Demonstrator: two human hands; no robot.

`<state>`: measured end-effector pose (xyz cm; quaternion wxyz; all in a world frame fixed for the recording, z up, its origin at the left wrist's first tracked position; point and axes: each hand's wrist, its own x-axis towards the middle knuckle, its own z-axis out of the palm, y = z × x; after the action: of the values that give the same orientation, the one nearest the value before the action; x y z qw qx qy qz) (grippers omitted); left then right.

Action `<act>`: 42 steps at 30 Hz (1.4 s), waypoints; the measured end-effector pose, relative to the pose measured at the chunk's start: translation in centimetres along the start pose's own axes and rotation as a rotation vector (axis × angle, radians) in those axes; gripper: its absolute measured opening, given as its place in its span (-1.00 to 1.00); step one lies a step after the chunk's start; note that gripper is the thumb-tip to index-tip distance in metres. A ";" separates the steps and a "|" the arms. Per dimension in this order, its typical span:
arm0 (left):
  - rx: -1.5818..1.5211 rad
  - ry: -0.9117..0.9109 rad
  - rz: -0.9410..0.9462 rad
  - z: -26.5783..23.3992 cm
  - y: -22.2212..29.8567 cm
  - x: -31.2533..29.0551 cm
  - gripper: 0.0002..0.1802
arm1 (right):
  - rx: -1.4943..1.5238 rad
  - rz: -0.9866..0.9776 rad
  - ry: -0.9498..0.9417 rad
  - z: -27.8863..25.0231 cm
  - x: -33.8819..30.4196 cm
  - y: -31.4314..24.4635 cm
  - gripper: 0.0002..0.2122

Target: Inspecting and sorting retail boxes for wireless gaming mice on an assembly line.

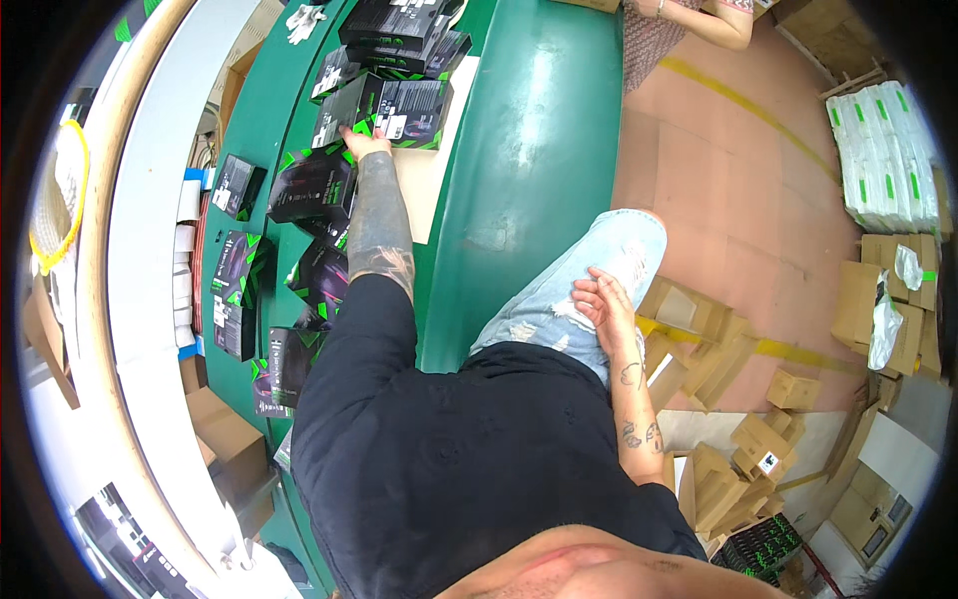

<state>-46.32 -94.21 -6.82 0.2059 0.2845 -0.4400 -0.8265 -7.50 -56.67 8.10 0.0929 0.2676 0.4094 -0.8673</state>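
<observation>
My left hand (366, 142) reaches far over the green table, its fingers and thumb at the near edge of a black box (346, 108) with green corners. The hand grips that box, though part of the grasp is hidden. Right beside it lies another black box (414, 108) with a white label, on a pale board (435, 190). Nearer to me along my left arm are more black-and-green boxes, among them a large one (304, 190). My right hand (604, 302) hangs by my thigh, fingers loosely bent and apart, with nothing in it.
A stack of black boxes (394, 25) stands at the table's far end, near white gloves (304, 22). Another person's arm (699, 22) shows at the far right. Cardboard boxes (699, 339) lie on the floor to my right, with white-wrapped bundles (883, 150) beyond.
</observation>
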 end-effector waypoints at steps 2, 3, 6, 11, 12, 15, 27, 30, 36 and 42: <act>-0.018 -0.048 0.079 -1.0 1.5 0.5 -0.46 | -0.012 0.006 -0.036 0.1 0.0 0.1 -0.72; -0.160 -0.023 -0.090 -0.2 1.7 -0.6 -0.51 | -0.011 -0.001 -0.025 -0.2 0.0 0.2 -0.72; -0.396 -0.104 -0.289 0.1 2.2 -6.4 -0.75 | -0.019 -0.013 -0.018 -0.5 0.1 0.4 -0.72; -0.410 -0.647 -0.589 -2.0 3.4 -23.8 -0.69 | -0.028 0.004 -0.060 -0.3 0.0 -0.4 -0.59; -0.398 -0.776 -0.592 -2.2 3.9 -26.7 -0.49 | -0.021 0.019 -0.111 -0.1 0.1 -0.8 -0.52; 0.019 -0.970 -0.395 -2.3 5.5 -31.2 -0.31 | 0.264 0.113 -0.448 2.0 -1.0 -3.4 -0.34; 0.967 -1.462 0.879 7.1 4.1 -37.5 -0.56 | -0.103 -0.339 -0.134 -0.5 -1.1 -1.2 -0.19; 0.964 -1.440 0.894 7.8 3.4 -37.3 -0.62 | -0.162 -0.450 -0.095 -0.7 -0.6 -0.5 -0.21; 0.554 -1.449 0.056 7.2 3.2 -36.1 -0.57 | -0.317 -0.214 -0.177 0.4 -1.3 -1.5 -0.25; -0.046 -1.316 -0.410 6.6 3.1 -32.8 -0.47 | -0.109 -0.344 -0.120 0.7 -0.7 -0.6 -0.36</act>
<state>-25.62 -72.44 8.30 -0.2586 -0.2035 -0.3931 -0.8586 -7.43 -56.83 9.20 -0.0182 0.1361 0.4892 -0.8613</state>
